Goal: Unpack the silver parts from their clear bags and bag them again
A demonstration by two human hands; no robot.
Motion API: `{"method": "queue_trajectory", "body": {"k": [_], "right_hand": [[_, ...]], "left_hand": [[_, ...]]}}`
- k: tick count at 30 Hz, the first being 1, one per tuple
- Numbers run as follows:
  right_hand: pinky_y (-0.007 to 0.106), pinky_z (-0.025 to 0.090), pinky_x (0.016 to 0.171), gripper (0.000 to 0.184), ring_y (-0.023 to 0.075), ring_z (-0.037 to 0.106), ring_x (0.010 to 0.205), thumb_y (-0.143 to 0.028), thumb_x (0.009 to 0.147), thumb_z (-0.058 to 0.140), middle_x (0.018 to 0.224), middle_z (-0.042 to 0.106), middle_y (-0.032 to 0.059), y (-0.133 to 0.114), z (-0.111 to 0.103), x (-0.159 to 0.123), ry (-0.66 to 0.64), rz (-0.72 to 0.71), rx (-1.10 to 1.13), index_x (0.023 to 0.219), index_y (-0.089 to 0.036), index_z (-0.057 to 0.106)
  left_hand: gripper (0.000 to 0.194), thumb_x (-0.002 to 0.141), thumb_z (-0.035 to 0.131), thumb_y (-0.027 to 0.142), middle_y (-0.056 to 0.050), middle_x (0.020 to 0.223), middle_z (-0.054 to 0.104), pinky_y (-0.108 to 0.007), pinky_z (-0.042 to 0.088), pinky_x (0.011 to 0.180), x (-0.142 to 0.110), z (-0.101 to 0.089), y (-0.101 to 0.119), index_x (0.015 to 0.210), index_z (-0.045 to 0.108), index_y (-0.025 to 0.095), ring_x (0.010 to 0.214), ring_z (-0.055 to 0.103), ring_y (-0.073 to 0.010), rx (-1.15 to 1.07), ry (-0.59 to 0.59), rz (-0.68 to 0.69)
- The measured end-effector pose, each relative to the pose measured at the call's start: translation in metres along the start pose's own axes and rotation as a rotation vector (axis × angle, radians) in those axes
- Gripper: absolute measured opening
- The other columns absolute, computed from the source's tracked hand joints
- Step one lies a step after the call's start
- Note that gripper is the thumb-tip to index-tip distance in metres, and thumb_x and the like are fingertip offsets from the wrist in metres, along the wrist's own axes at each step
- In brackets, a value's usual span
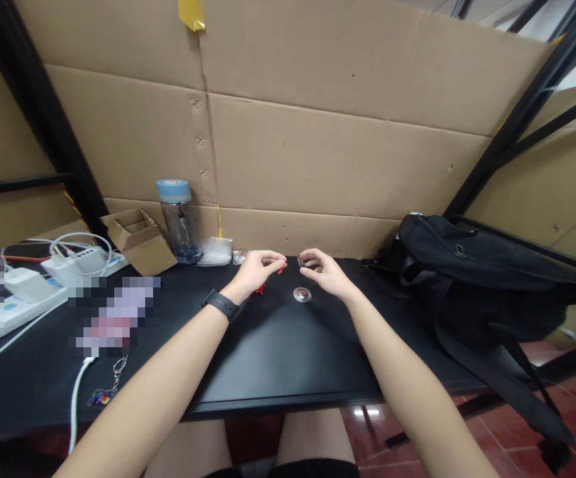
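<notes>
My left hand, with a dark watch on its wrist, pinches a small red piece between thumb and fingertips. More red bits lie on the black table just below that hand, partly hidden by it. Across a short gap, my right hand is curled with thumb and fingers close together around a small, thin thing whose kind is too small to tell. Between and below the hands, a round, shiny, clear or silvery disc with a red centre lies flat on the table.
A blue-lidded bottle, an opened cardboard box and a clear plastic bag stand at the back left. Power strips with white cables, a blurred-out phone-like object and a keychain lie left. A black backpack sits right.
</notes>
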State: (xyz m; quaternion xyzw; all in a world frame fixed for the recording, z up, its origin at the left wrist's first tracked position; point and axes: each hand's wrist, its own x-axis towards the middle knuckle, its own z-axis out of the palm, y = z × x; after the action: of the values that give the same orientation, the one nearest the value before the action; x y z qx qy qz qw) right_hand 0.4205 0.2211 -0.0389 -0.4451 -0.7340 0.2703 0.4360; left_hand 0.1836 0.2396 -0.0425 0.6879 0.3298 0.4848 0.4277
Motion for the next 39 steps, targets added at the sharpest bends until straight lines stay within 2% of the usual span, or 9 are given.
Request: {"method": "queue_trajectory", "body": {"k": [5, 8, 13, 18, 24, 31, 34, 39], "right_hand": [[0.039, 0.051, 0.102, 0.044, 0.0179, 0.066, 0.103, -0.037, 0.078, 0.079, 0.124, 0.065, 0.0079, -0.011, 0.020, -0.003, -0.008, 0.006, 0.318, 0.115, -0.025, 0.062], [0.039, 0.053, 0.099, 0.047, 0.0192, 0.067, 0.105, -0.039, 0.077, 0.081, 0.127, 0.064, 0.0078, -0.014, 0.022, -0.005, -0.036, 0.037, 0.402, 0.118, -0.026, 0.060], [0.036, 0.057, 0.090, 0.047, 0.0219, 0.068, 0.107, -0.042, 0.079, 0.080, 0.130, 0.064, 0.0079, -0.014, 0.023, -0.005, -0.030, 0.066, 0.453, 0.118, -0.028, 0.060], [0.039, 0.054, 0.100, 0.052, 0.0216, 0.069, 0.109, -0.039, 0.077, 0.083, 0.129, 0.064, 0.0078, -0.012, 0.024, -0.005, -0.052, 0.044, 0.506, 0.120, -0.028, 0.058], [0.041, 0.053, 0.102, 0.051, 0.0222, 0.069, 0.111, -0.037, 0.077, 0.083, 0.131, 0.065, 0.0081, -0.015, 0.023, -0.007, -0.071, 0.039, 0.527, 0.120, -0.028, 0.058], [0.036, 0.057, 0.094, 0.051, 0.0211, 0.067, 0.109, -0.032, 0.073, 0.086, 0.131, 0.064, 0.0070, -0.015, 0.025, -0.006, -0.064, 0.066, 0.602, 0.118, -0.028, 0.061], [0.036, 0.055, 0.097, 0.051, 0.0193, 0.067, 0.108, -0.030, 0.073, 0.087, 0.128, 0.065, 0.0057, -0.016, 0.027, -0.005, -0.054, 0.052, 0.647, 0.117, -0.028, 0.061], [0.038, 0.053, 0.101, 0.053, 0.0181, 0.067, 0.105, -0.030, 0.072, 0.087, 0.125, 0.065, 0.0043, -0.019, 0.027, -0.007, -0.056, 0.041, 0.669, 0.118, -0.029, 0.061]], "left_hand": [[0.031, 0.076, 0.081, 0.038, -0.011, 0.100, 0.078, -0.039, 0.056, 0.096, 0.001, 0.006, -0.006, 0.096, 0.075, 0.015, 0.093, 0.073, -0.0216, -0.019, -0.027, 0.016], [0.029, 0.078, 0.079, 0.038, -0.011, 0.100, 0.078, -0.041, 0.055, 0.096, 0.002, 0.007, -0.009, 0.096, 0.075, 0.016, 0.094, 0.073, -0.0225, 0.003, -0.039, 0.032], [0.022, 0.086, 0.070, 0.039, -0.009, 0.098, 0.078, -0.038, 0.054, 0.095, 0.002, 0.006, -0.010, 0.091, 0.074, 0.018, 0.094, 0.072, -0.0227, 0.150, -0.013, 0.105], [0.018, 0.094, 0.060, 0.038, -0.004, 0.096, 0.077, -0.036, 0.051, 0.098, -0.001, 0.007, -0.006, 0.099, 0.067, 0.022, 0.097, 0.072, -0.0201, 0.206, -0.015, 0.164], [0.018, 0.090, 0.066, 0.036, -0.005, 0.099, 0.079, -0.037, 0.052, 0.095, -0.006, 0.006, 0.006, 0.091, 0.075, 0.021, 0.096, 0.072, -0.0235, 0.330, 0.053, 0.207], [0.017, 0.091, 0.067, 0.031, -0.004, 0.103, 0.079, -0.036, 0.052, 0.097, -0.009, 0.011, 0.013, 0.100, 0.078, 0.023, 0.098, 0.073, -0.0224, 0.353, 0.114, 0.254], [0.013, 0.090, 0.069, 0.027, -0.003, 0.105, 0.078, -0.036, 0.050, 0.097, -0.013, 0.014, 0.018, 0.100, 0.077, 0.025, 0.099, 0.071, -0.0208, 0.467, 0.205, 0.318], [0.010, 0.094, 0.066, 0.029, -0.002, 0.107, 0.075, -0.043, 0.037, 0.100, -0.018, 0.018, 0.024, 0.093, 0.076, 0.028, 0.118, 0.060, -0.0239, 0.730, 0.240, 0.393]]}}
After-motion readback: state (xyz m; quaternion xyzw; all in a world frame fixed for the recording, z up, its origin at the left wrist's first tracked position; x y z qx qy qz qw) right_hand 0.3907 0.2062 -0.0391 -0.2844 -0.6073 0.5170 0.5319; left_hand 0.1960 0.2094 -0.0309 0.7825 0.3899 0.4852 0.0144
